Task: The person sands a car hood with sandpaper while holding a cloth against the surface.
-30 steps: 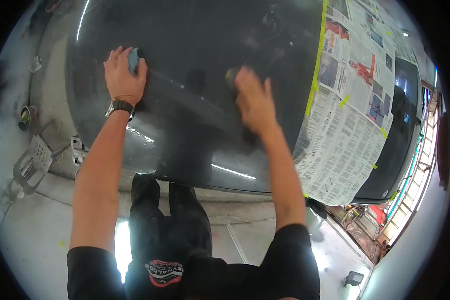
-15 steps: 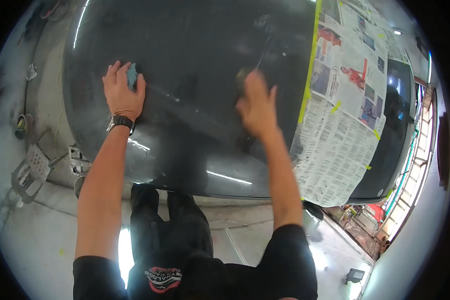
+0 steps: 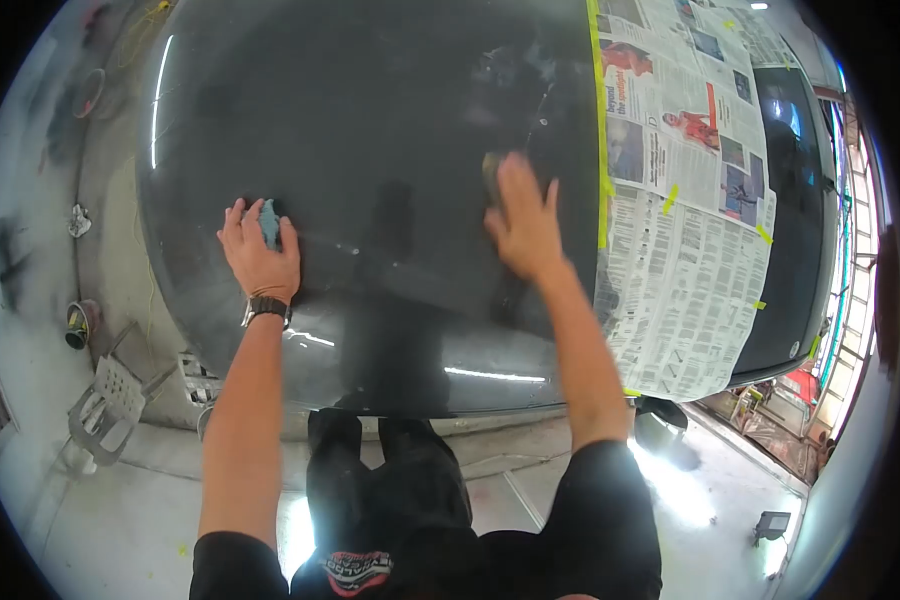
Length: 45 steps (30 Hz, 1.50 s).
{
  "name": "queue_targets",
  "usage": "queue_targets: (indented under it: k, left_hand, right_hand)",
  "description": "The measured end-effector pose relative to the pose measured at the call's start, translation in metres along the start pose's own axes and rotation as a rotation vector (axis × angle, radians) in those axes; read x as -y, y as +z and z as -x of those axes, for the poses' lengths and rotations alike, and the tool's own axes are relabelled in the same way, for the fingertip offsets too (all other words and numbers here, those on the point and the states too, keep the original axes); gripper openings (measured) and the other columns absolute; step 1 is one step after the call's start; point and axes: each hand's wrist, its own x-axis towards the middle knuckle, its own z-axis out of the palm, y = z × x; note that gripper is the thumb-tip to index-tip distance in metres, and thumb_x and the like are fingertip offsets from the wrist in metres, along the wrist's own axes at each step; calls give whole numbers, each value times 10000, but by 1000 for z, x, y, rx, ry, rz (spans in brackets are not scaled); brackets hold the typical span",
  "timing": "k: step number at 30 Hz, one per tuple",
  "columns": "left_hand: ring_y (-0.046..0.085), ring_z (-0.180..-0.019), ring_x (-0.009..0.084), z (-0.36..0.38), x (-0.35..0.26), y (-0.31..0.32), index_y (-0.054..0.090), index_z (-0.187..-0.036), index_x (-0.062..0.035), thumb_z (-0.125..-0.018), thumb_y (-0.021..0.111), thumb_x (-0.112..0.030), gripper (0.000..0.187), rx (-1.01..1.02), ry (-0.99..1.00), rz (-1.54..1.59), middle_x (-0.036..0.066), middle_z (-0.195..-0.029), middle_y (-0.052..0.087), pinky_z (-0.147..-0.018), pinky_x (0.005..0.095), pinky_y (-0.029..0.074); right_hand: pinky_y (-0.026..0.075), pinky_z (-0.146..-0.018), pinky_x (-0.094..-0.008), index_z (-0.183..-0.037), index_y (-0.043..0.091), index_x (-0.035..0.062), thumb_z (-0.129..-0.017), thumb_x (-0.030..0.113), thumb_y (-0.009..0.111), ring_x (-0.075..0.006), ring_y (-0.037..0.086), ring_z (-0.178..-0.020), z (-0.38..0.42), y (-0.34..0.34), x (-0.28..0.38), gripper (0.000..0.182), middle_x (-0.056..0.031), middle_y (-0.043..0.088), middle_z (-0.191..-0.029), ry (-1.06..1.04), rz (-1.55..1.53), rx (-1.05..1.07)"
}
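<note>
A large dark grey car panel point(image 3: 370, 130) fills the middle of the view. On its left part rests my left hand point(image 3: 262, 252), a watch at its wrist, with a blue-green cloth-like piece point(image 3: 269, 224) held between thumb and fingers. Farther right, my right hand point(image 3: 525, 220) lies on the panel near the taped edge, slightly blurred. Its fingers press on a small dark, yellowish-edged pad point(image 3: 491, 175), partly hidden by the hand. Pale smears and small light spots mark the surface ahead of this hand.
Newspaper sheets point(image 3: 690, 200) with yellow tape point(image 3: 602, 120) cover the area to the right. A pale plastic chair point(image 3: 118, 395) and a small bucket point(image 3: 82, 322) stand at the left. On the floor at lower right is a lamp point(image 3: 771, 525).
The camera view has shifted, so the panel and newspaper sit differently in the frame. My right hand is less blurred and its pad shows more clearly. My left hand still holds the blue-green piece.
</note>
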Motion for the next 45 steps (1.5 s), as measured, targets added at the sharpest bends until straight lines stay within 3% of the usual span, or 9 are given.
queue_targets:
  k: [4,11,14,20,26,29,34,41,45]
  left_hand:
    - [505,-1444,451,-2,0,3,664,-1368,-73,-970,726,-297,460,-25,12,-7,209,-1508,589,-1227,627,331]
    - [499,-1452,449,1,-1,-5,663,-1370,-92,-966,726,-306,461,14,-10,3,208,-1515,581,-1227,643,328]
    - [499,-1453,444,-1,0,-2,662,-1372,-95,-958,727,-315,473,6,-14,6,201,-1523,573,-1230,654,327]
    - [513,-1441,448,-3,-1,3,668,-1365,-99,-950,743,-310,472,-32,-11,-3,198,-1509,587,-1226,652,336]
    - [493,-1451,468,-1,0,0,681,-1344,-104,-929,755,-310,469,-26,-26,33,203,-1501,575,-1229,659,335]
    - [503,-1440,467,2,-2,0,685,-1336,-104,-930,755,-309,460,-29,-23,25,199,-1493,580,-1223,660,343]
    - [541,-1406,462,-2,1,2,683,-1333,-95,-945,753,-304,446,-58,10,6,198,-1471,611,-1204,636,369]
    - [562,-1377,456,-3,-4,-3,700,-1298,-91,-933,763,-293,422,-92,16,4,202,-1426,640,-1176,608,401]
    - [579,-1345,449,-2,0,0,704,-1287,-93,-922,772,-292,422,-110,36,24,197,-1413,645,-1143,588,426]
  right_hand:
    - [116,-1276,-735,-1703,251,54,-1102,488,467,-341,164,-1668,-153,-11,-67,772,-152,199,-1799,403,-34,-133]
    - [127,-1281,-723,-1720,190,57,-1054,427,584,-351,135,-1675,56,16,42,858,-163,137,-1812,-56,-49,166]
    - [148,-1274,-727,-1717,198,58,-1059,425,573,-368,155,-1669,22,-7,22,841,-166,143,-1809,-184,95,357]
    - [173,-1266,-727,-1691,262,33,-1109,438,468,-378,190,-1655,-165,8,-20,738,-205,218,-1781,141,61,-196]
    - [132,-1260,-756,-1718,226,49,-1020,435,605,-360,158,-1673,79,22,74,883,-170,147,-1811,-175,-67,210]
    - [137,-1256,-764,-1721,248,98,-1012,450,617,-326,187,-1669,41,-7,56,873,-125,178,-1812,-213,68,398]
    - [165,-1251,-760,-1686,310,81,-1091,429,529,-346,222,-1650,-144,4,10,723,-138,271,-1777,-58,35,-120]
    - [165,-1282,-712,-1689,348,138,-1019,405,647,-295,230,-1656,60,16,106,781,-67,228,-1804,-295,-179,303]
    - [234,-1266,-704,-1629,460,173,-1056,352,603,-275,352,-1605,-19,24,71,617,-67,389,-1735,-434,-12,49]
